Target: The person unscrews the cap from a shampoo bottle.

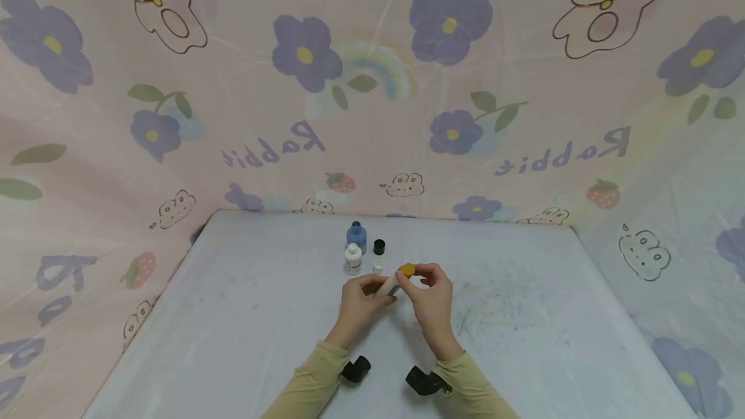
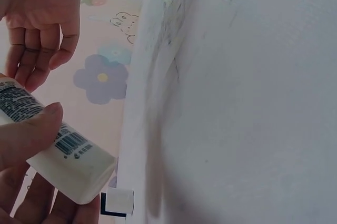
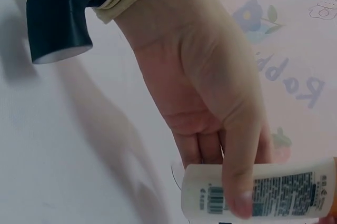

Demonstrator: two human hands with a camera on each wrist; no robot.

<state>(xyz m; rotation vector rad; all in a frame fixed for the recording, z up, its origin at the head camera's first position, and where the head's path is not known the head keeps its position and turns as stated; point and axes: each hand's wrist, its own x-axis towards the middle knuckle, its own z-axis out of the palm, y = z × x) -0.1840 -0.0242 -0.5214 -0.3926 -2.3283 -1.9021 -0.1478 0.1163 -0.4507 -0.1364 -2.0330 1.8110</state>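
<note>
From the head view, both hands meet over the counter (image 1: 244,315), just in front of a blue bottle (image 1: 356,236). The left hand (image 1: 359,308) grips a white tube (image 1: 388,286); the right hand (image 1: 432,299) pinches its yellow cap (image 1: 406,269). The left wrist view alone shows the tube's flat crimped end and barcode, thumb pressed on it. The right wrist view shows the printed label under the left thumb.
</note>
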